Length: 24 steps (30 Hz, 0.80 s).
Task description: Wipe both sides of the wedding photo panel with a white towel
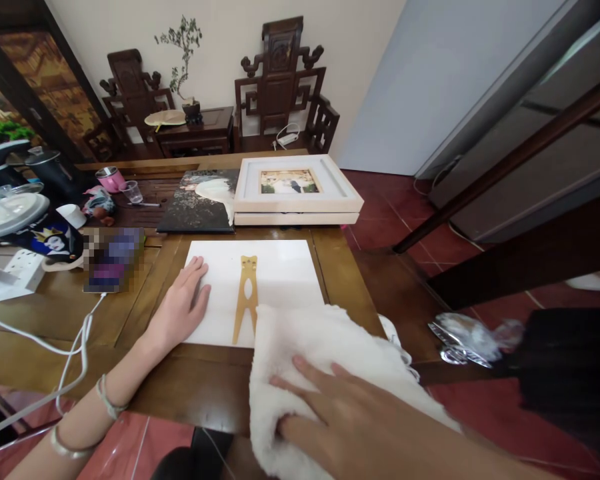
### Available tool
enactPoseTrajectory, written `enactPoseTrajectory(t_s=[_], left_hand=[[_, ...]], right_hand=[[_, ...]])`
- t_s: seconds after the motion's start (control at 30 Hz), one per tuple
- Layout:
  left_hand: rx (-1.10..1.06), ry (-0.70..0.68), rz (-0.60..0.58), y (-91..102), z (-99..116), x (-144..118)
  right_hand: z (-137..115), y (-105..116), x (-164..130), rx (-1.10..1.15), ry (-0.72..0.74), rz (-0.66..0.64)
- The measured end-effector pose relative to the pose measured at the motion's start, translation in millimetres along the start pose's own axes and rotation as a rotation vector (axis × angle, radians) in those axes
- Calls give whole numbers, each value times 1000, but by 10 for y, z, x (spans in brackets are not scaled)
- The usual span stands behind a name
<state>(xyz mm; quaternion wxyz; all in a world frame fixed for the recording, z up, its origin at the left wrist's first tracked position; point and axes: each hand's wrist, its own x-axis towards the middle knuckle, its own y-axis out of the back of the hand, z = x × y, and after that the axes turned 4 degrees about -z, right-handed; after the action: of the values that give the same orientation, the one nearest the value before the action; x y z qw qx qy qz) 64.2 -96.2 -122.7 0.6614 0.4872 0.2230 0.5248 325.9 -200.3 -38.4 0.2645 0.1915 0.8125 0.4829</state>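
My left hand (183,297) lies flat on the left part of a white rectangular board (285,267), fingers stretched out. On the board's middle is a flat gold shape (249,280) with a cat-like head and two long legs; whether it is printed or loose I cannot tell. A fluffy white towel (350,340) covers the board's lower right corner and the table's front edge. Into its folds press the fingers of my right hand (320,400), gripping the cloth; part of the thumb is hidden in a fold.
Behind the board are pale picture frames (300,208), stacked, and a dark picture panel (190,203). A phone (115,260) with a white cable (85,340), a lidded cup (35,223) and a pink mug (111,179) stand left. The wooden table (350,273) ends at right.
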Motion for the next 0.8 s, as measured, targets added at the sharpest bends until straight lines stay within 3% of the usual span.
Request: enactPoseTrajectory(t_s=[0.1, 0.23, 0.4, 0.5, 0.63, 0.8], left_hand=[[-6, -2, 5, -2, -13, -8], [-30, -5, 21, -11, -48, -9], [-72, -18, 50, -19, -85, -5], [-58, -23, 49, -24, -92, -6], [-37, -21, 31, -29, -96, -7], [-39, -15, 19, -30, -106, -13]], right_hand=[[57, 179, 96, 35, -96, 39], [383, 390, 543, -156, -171, 120], [606, 264, 999, -420, -145, 190], [412, 40, 979, -445, -75, 177], [-26, -223, 706, -341, 87, 190], [-245, -183, 500, -201, 214, 123]])
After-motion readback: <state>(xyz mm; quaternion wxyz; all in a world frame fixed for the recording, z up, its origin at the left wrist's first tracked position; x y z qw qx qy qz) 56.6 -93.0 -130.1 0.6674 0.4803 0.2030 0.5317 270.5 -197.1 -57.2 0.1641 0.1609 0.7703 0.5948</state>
